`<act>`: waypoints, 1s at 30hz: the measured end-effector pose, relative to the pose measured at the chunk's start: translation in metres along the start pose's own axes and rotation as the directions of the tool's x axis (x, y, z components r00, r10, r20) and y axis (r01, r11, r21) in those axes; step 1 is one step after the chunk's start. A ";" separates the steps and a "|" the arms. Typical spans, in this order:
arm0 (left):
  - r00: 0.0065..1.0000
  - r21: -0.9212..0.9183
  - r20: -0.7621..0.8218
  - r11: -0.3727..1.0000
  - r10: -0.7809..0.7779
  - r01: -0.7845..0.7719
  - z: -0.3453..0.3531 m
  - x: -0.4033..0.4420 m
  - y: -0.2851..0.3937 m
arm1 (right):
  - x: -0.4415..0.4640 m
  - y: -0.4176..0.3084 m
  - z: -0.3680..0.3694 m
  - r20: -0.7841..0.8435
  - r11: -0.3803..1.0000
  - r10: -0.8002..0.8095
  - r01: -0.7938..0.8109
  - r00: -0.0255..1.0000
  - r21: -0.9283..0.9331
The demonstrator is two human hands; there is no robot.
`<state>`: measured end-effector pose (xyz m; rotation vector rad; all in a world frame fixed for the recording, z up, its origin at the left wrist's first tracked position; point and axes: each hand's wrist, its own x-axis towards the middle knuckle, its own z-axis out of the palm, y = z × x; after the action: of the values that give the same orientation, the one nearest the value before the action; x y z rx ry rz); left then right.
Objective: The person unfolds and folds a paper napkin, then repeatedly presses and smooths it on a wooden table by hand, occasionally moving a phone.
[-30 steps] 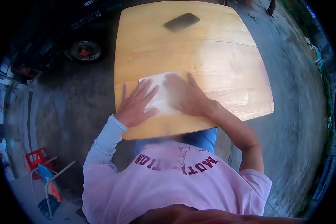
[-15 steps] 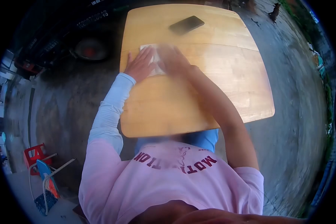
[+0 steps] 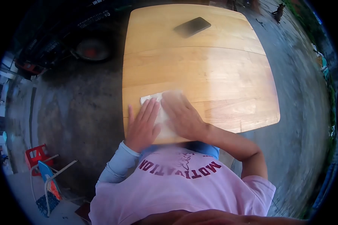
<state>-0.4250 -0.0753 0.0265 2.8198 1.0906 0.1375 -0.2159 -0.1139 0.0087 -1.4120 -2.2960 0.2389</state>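
Note:
A thin white sheet [image 3: 162, 117], paper or cloth, lies on the near left part of a light wooden table [image 3: 233, 78]. My left hand [image 3: 142, 123] rests flat across its left side with the fingers stretched out and the thumb apart. Flat over the right side of the sheet is my right hand [image 3: 184, 117], its fingers extended and slightly smeared near the tips. Both palms hide much of the sheet; its upper left corner sticks out beyond the left fingertips.
A dark smartphone [image 3: 199, 25] lies near the table's far edge. On the ground at left stand a red stool [image 3: 35, 155] and a metal-framed chair [image 3: 49, 180]. A dark vehicle with a wheel [image 3: 92, 50] is beyond the table's left side.
Both hands have slid from the upper middle of the table toward my body, and the white sheet has come along beneath them. My elbows are now more bent.

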 end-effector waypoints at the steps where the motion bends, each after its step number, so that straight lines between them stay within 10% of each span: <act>1: 1.000 0.007 -0.013 1.000 -0.004 0.004 -0.001 0.003 -0.003 | 0.009 0.006 0.001 -0.008 0.999 -0.021 0.021 1.000 0.026; 11: 0.989 0.043 -0.008 0.988 -0.148 0.149 0.012 0.137 -0.124 | 0.151 0.103 0.036 -0.079 0.961 -0.030 0.007 0.996 -0.277; 25: 0.999 -0.045 -0.021 0.998 -0.049 0.048 -0.012 0.020 -0.013 | 0.046 0.001 0.002 0.128 0.999 0.032 -0.034 0.991 0.016; 30: 0.998 -0.040 -0.053 0.999 -0.026 0.023 0.009 0.062 -0.040 | 0.065 0.036 0.035 -0.132 0.986 -0.010 -0.012 0.991 -0.166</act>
<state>-0.4048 -0.0048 0.0145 2.7823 1.1202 0.2304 -0.2280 -0.0373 -0.0180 -1.4630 -2.2492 -0.0471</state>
